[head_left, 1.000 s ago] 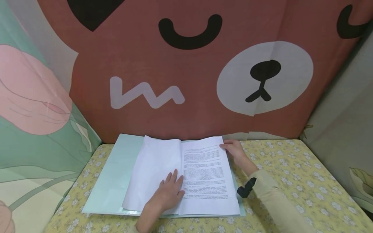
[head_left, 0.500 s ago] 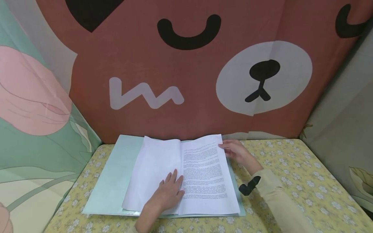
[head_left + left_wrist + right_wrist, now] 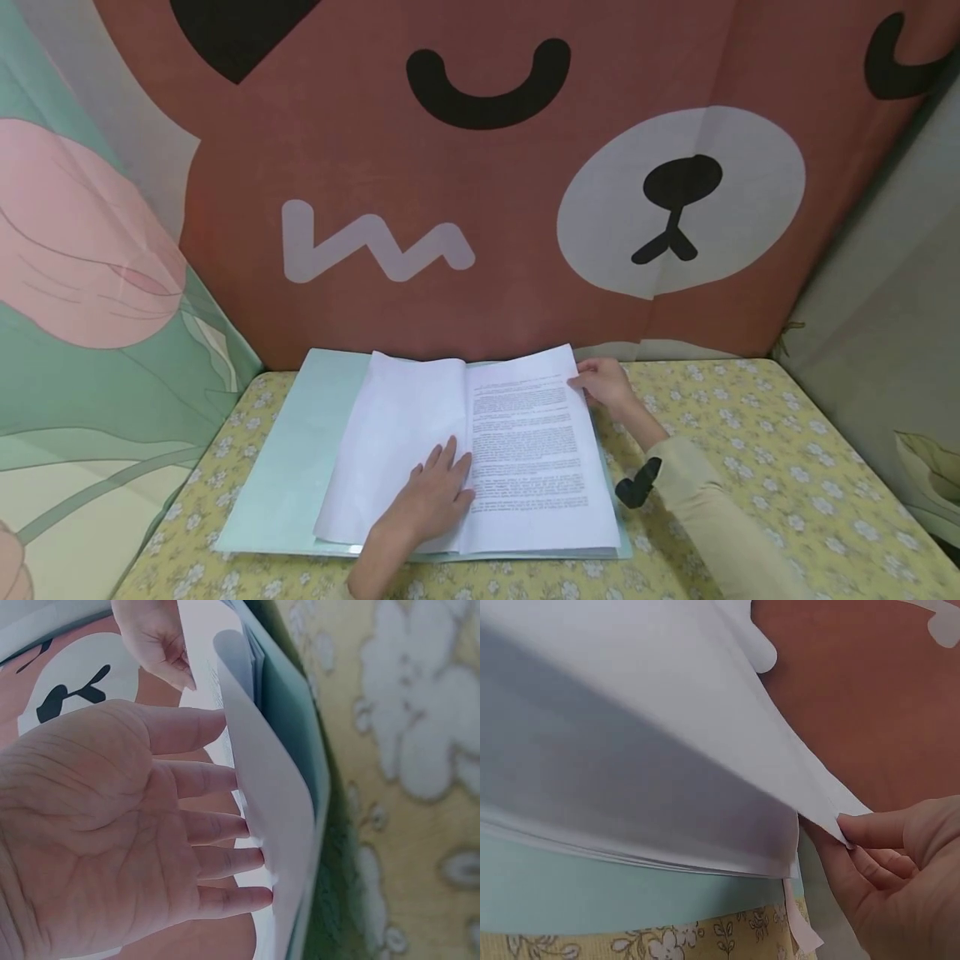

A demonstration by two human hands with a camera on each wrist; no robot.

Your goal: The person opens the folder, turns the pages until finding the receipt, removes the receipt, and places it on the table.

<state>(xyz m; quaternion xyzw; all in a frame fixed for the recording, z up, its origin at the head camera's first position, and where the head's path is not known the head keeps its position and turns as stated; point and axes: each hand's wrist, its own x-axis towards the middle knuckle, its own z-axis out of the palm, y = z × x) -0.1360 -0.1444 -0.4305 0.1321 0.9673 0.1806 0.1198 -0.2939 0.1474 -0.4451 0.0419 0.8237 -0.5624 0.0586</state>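
A light green folder (image 3: 292,467) lies open on the table, bearing a stack of white sheets. The left page (image 3: 375,450) looks blank; the right page (image 3: 525,467) carries printed text. My left hand (image 3: 435,500) rests on the left page beside the fold, its fingers straight and spread; in the left wrist view the fingertips touch the paper. At the upper right edge, my right hand (image 3: 606,385) pinches the printed sheet between thumb and fingers. The right wrist view shows that sheet's corner (image 3: 821,806) raised above the stack of sheets (image 3: 705,859) beneath it.
The table has a yellow floral cover (image 3: 750,467). Behind it hangs a brown cloth with a bear face (image 3: 525,317), close to the folder's far edge. A pale pink strip (image 3: 801,926) sticks out by the stack's corner in the right wrist view. A black strap (image 3: 637,483) is at the right sleeve.
My right hand has shifted slightly left and then back right while pinching the sheet, and the sheet's upper corner has risen a little. The left hand stays in place.
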